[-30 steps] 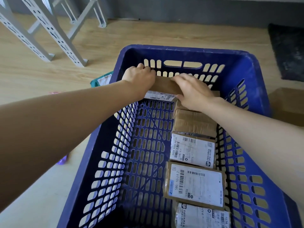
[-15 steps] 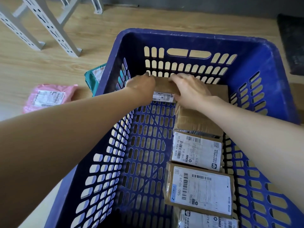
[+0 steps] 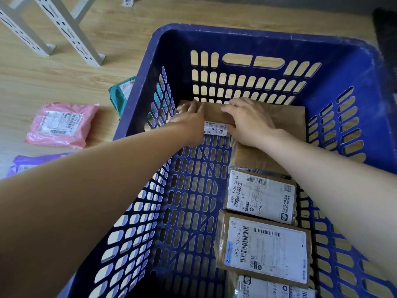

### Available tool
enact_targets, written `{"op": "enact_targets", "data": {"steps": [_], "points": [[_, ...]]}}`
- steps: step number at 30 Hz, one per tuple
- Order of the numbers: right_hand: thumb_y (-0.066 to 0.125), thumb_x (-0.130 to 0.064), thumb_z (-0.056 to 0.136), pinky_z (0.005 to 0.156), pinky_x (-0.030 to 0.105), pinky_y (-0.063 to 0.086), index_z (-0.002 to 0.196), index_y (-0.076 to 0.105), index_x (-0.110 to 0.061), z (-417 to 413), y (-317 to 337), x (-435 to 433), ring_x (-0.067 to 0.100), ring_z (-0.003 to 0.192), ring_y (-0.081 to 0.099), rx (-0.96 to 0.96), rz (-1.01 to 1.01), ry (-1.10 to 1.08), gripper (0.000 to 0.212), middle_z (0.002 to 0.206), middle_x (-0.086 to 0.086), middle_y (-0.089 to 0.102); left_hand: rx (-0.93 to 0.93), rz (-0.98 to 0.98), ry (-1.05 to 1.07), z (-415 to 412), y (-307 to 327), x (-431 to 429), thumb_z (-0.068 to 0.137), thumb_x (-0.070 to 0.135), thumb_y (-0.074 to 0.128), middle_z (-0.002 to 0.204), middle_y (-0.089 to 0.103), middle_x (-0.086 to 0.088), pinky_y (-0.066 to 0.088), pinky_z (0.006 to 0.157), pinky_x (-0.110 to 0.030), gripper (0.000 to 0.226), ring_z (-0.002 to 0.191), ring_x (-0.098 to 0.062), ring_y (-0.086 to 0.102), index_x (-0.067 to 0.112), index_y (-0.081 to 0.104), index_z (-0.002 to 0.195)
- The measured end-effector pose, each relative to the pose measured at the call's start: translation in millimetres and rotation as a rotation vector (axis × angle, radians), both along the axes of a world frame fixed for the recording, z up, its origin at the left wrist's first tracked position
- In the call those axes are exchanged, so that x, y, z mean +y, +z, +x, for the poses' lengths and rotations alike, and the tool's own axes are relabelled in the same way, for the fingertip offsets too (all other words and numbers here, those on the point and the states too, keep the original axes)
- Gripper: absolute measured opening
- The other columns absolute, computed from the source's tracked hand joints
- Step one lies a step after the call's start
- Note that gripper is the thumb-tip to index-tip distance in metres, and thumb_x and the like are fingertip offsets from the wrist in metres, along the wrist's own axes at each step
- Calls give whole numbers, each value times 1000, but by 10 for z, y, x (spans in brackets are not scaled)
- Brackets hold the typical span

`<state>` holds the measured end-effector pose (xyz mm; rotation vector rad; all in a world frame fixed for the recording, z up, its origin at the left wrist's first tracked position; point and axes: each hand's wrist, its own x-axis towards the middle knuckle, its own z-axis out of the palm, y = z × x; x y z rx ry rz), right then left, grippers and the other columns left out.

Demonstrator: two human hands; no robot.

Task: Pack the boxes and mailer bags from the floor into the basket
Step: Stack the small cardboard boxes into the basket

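Brown cardboard box (image 3: 214, 114) at 12 o'clock in blue slotted plastic basket (image 3: 257, 32): your left hand (image 3: 189, 124) and right hand (image 3: 247, 123) rest on it; grip cannot be told.

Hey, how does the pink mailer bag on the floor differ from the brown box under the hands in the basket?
The pink mailer bag is soft plastic; the brown box is cardboard. The bag lies untouched on the floor, left of the basket; the box sits inside, against the far wall, with the left hand and right hand on it. Both carry a white barcode label.
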<state>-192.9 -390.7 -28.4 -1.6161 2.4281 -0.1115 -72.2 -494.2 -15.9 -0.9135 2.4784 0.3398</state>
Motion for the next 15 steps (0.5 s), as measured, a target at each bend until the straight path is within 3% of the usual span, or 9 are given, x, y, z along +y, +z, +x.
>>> {"op": "enact_targets", "data": {"steps": [6, 15], "points": [[56, -35, 92, 116, 43, 16, 149, 27, -23, 9, 214, 198, 24, 145, 16, -15, 60, -24, 65, 157, 6, 21, 25, 14, -43, -22, 176, 62, 80, -2, 51, 160, -3, -9, 26, 114, -51, 89, 146, -36, 6, 18, 1, 152], [57, -31, 91, 114, 42, 22, 149, 26, -23, 3, 1146, 980, 23, 144, 20, 23, 8, -93, 66, 155, 3, 24, 199, -19, -154, -39, 1089, 529, 84, -1, 50, 159, 6, -9, 31, 114, -43, 81, 146, -26, 17, 16, 8, 151]]}}
